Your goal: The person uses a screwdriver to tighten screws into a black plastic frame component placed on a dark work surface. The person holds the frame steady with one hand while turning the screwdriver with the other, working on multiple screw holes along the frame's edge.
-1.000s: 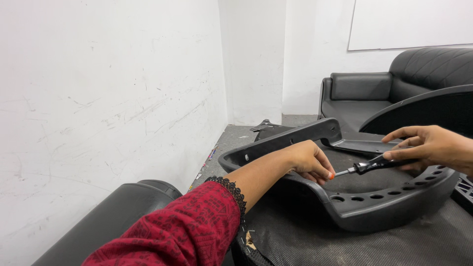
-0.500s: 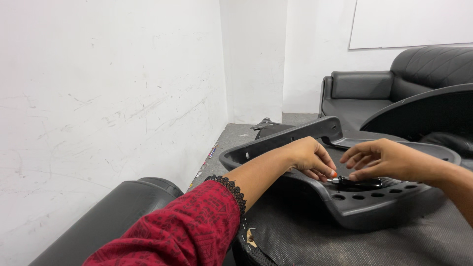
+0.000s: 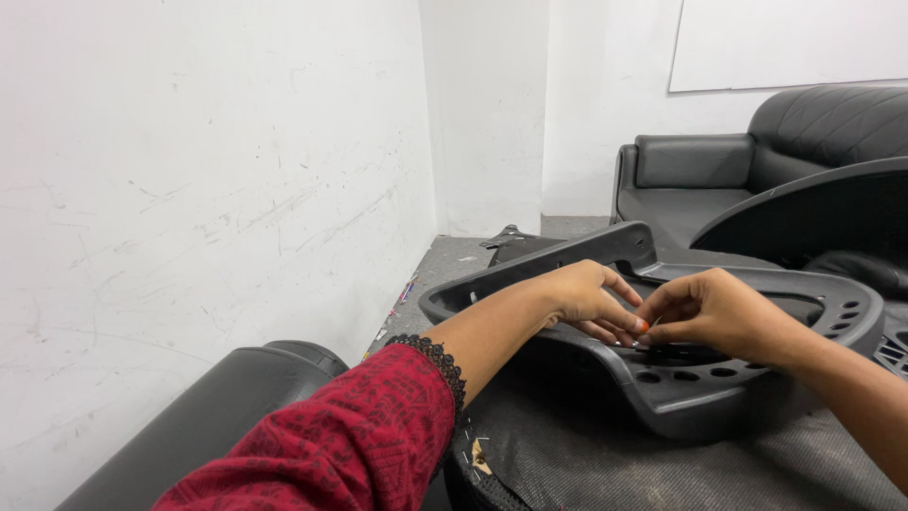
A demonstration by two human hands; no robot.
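Observation:
A black plastic seat shell (image 3: pixel 757 402) with a row of holes lies on a dark fabric-covered bench. My left hand (image 3: pixel 582 293), in a red patterned sleeve with black lace cuff, rests on the shell's inner surface with its fingers curled. My right hand (image 3: pixel 724 312) comes in from the right. Its fingertips meet those of the left hand at the shell's middle. What the fingertips pinch is hidden. A dark tool-like shape (image 3: pixel 681 353) lies just under my right hand on the shell; I cannot tell whether the hand grips it.
A white wall runs close along the left. A black padded cushion (image 3: pixel 227 407) sits low at the left. A black sofa (image 3: pixel 757 161) stands at the back right. A second dark curved shell (image 3: pixel 804 203) lies behind the first. Small scraps litter the bench edge (image 3: pixel 402 293).
My right hand, which held a screwdriver out to the right, has moved left and down onto the shell until its fingertips meet the left hand. The left hand has hardly moved.

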